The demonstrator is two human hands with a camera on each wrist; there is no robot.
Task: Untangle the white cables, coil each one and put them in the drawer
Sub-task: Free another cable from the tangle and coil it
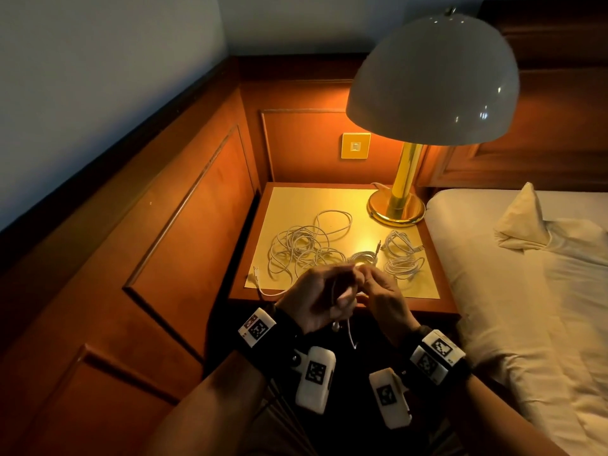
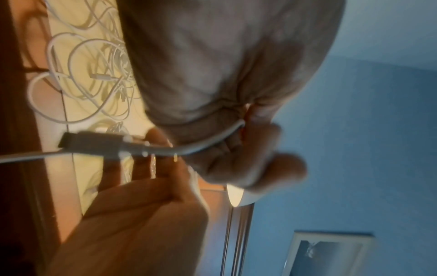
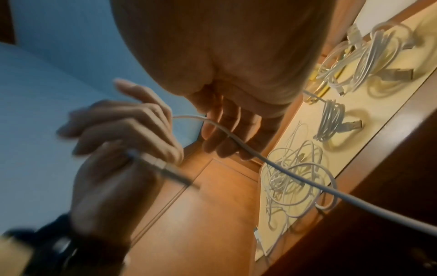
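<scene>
White cable [image 3: 238,143] is being coiled, pinched in both the left hand [image 1: 316,299] and right hand [image 1: 383,296] near the tangle [image 1: 302,248]; next I'd judge another loop needs winding on.

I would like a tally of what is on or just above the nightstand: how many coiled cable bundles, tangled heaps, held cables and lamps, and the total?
coiled bundles: 3
tangled heap: 1
held cable: 1
lamp: 1
Total: 6
</scene>
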